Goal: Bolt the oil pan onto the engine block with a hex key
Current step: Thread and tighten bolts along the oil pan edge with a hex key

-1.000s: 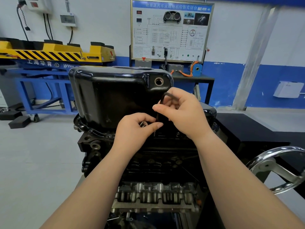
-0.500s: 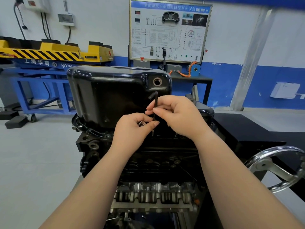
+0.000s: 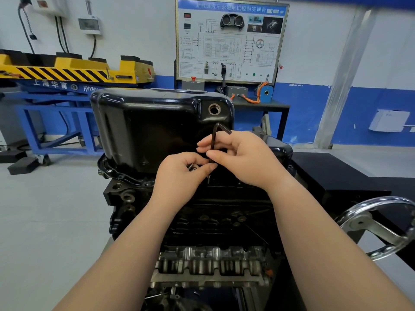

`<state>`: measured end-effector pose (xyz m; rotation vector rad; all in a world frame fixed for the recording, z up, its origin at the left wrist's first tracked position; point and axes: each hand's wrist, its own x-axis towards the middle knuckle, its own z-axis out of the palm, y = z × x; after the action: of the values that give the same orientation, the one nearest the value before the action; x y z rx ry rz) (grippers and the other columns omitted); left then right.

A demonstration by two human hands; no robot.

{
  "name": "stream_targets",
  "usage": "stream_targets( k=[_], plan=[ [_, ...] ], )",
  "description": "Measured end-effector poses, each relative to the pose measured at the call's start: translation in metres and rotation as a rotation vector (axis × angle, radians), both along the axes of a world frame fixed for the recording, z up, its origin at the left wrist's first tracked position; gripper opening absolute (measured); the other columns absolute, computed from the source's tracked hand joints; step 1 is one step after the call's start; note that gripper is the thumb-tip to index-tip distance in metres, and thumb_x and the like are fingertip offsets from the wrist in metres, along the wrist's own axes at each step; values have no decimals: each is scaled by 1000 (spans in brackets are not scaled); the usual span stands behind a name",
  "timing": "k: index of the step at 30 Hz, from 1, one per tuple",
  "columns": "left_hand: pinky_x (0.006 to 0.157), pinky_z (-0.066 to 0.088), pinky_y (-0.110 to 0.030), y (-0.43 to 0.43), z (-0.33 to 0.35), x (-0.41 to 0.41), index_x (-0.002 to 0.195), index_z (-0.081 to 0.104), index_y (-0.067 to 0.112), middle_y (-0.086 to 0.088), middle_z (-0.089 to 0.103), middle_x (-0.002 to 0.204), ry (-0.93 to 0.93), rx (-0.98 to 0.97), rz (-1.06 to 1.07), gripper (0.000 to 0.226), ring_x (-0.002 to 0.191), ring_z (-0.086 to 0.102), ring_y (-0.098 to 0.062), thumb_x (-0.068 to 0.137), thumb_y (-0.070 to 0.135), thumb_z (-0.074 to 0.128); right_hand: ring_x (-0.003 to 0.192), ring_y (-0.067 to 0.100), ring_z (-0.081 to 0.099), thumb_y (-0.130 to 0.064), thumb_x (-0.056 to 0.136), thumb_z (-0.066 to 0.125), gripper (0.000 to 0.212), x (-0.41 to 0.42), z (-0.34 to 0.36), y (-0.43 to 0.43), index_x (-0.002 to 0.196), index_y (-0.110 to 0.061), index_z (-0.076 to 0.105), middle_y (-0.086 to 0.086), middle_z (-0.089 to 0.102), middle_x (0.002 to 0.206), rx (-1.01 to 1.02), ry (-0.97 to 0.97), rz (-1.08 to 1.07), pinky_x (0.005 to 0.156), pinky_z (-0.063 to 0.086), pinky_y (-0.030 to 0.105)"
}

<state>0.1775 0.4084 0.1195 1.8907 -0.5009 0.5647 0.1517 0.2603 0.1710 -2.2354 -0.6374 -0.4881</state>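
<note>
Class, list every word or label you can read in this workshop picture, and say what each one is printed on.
"上海华育": on the blue lift frame.
"HVX": beside it on the same frame; the rest is hidden behind the oil pan.
"新能源汽车永磁电机控制实训台": header of the training board, slightly blurred.
Small print on the board's diagram: too small to read.

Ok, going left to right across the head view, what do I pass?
Yellow lift table on its blue frame → left hand, holding a bolt → hex key, upright → right hand gripping it → chrome handwheel. The oil pan spans behind both hands, so it is left out.
</note>
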Motion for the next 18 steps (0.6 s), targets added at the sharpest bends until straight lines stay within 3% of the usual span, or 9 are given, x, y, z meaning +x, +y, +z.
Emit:
stream_targets(
  k=[2, 4, 6, 10, 12, 15, 18],
  plan=[
    [53, 38, -5, 0, 0, 0, 69, 68, 36, 21, 59, 57, 10, -4, 8, 11, 58, 52, 8, 76, 30, 73, 87, -14, 62, -7, 92, 56, 25, 0, 2, 0, 106, -23, 67, -12, 71, 98, 23, 52, 23, 82, 47, 9],
    [56, 38, -4, 0, 0, 0, 70, 68, 37, 22, 61, 61, 10, -1, 12, 9, 62, 53, 9, 76, 31, 73, 92, -6, 65, -6, 90, 58, 22, 0, 2, 0, 100, -23, 69, -10, 72, 94, 39, 54, 9, 88, 49, 16],
    [54, 37, -4, 0, 1, 0, 69, 67, 39, 25, 59, 59, 2, 5, 9, 11, 59, 52, 8, 75, 32, 73, 87, -3, 66, -10, 87, 63, 17, 1, 1, 0, 93, -23, 71, -10, 73, 87, 50, 24, -34, 86, 52, 22],
    [49, 36, -6, 0, 1, 0, 65, 64, 37, 22, 53, 52, -20, 24, 15, 15, 51, 48, 5, 75, 32, 74, 68, -3, 64, -15, 79, 73, 2, 3, -3, 4, 79, -16, 71, -10, 71, 72, 121, -36, -95, 70, 53, 24],
    [51, 36, -6, 0, 1, 0, 64, 65, 35, 22, 54, 53, -21, 25, 13, 14, 54, 48, 5, 74, 32, 74, 69, 3, 66, -19, 76, 75, 9, 2, -4, 5, 77, -11, 70, -6, 72, 73, 149, -36, -101, 71, 55, 28],
    [54, 38, -6, 0, 1, -1, 66, 66, 36, 24, 58, 58, -18, 26, 3, 13, 59, 51, 6, 76, 31, 73, 59, -7, 59, -20, 79, 73, 8, 1, -3, 3, 85, -15, 72, -8, 71, 74, 126, -43, -61, 59, 45, 9],
    [52, 38, -5, 0, 2, -2, 67, 65, 38, 26, 58, 57, -1, 25, -3, 15, 56, 52, 8, 77, 30, 73, 57, -18, 54, -8, 87, 65, 18, -1, 0, 1, 103, -14, 69, -5, 71, 94, 149, -23, 28, 57, 39, 1]
  ],
)
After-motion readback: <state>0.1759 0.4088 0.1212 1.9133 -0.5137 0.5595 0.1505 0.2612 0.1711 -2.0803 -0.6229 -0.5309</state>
